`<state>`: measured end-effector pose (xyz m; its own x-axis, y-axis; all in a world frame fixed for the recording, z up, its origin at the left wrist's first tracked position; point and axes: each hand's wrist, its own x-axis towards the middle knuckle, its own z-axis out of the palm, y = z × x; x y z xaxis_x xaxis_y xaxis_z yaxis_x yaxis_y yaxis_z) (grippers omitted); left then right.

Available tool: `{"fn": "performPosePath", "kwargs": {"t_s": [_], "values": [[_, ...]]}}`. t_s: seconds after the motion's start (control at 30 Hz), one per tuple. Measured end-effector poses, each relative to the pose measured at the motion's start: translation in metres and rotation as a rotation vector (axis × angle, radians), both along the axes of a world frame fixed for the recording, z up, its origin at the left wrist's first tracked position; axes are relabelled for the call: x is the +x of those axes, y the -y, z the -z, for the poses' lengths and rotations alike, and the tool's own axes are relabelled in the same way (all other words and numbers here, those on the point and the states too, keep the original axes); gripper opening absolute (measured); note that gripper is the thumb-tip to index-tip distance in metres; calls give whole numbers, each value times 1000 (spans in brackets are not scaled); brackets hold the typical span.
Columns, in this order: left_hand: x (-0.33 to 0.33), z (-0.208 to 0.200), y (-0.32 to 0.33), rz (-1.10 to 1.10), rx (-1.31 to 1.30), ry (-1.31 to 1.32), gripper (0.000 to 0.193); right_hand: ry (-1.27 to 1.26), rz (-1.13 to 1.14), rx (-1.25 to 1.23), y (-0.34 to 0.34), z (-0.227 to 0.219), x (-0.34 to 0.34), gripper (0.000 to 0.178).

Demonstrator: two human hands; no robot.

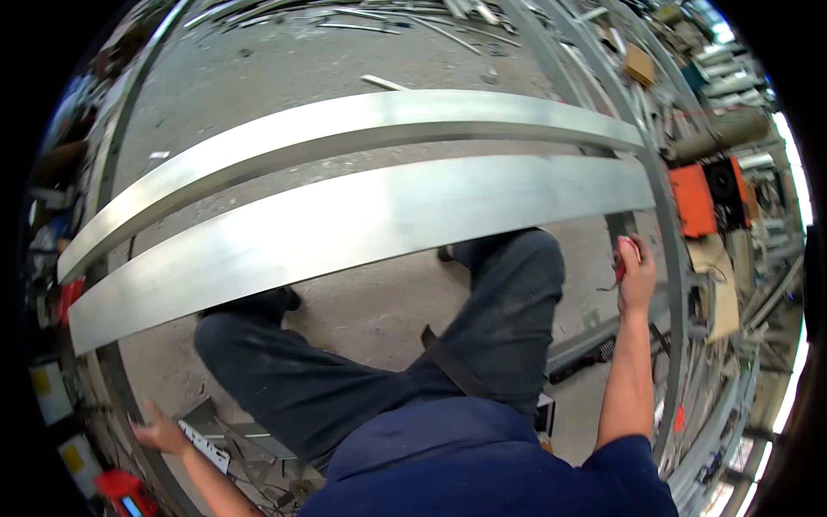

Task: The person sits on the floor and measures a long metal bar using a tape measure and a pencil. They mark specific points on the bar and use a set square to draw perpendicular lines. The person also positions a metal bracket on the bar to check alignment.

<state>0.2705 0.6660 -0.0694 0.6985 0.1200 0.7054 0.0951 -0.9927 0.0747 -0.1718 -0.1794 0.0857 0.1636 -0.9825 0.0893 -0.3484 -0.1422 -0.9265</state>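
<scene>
Two long silvery metal bars lie crosswise in front of me: a farther bar [379, 121] and a broader nearer bar [379, 211]. Their ends rest on the dark side rails of a metal frame, the left rail [116, 379] and the right rail [676, 345]. My right hand [637, 280] is closed round a small red object [621, 261], mostly hidden by the fingers, just below the nearer bar's right end. Low on the left, my left hand [162, 431] is held out with its fingers apart, beside the left rail and holding nothing I can see.
Loose metal strips [362, 19] litter the floor at the far side. On the right stand an orange and black machine [693, 200] and stacked profiles. A red device with a small screen [125, 493] sits at the lower left. My knees are under the nearer bar.
</scene>
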Motion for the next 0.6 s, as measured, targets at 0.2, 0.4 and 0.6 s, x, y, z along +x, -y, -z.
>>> {"fn": "performPosePath", "kwargs": {"t_s": [0.2,0.4,0.6], "values": [[-17,-133,288,1064,-440,-461,27,-18,-545,-39,-87,24,86,63],[-117,-111,443,1431,-842,-1274,70,-67,-1023,-295,-180,17,160,75],[-178,-109,496,988,-2231,-1393,51,83,-993,-271,-240,43,189,67]]}}
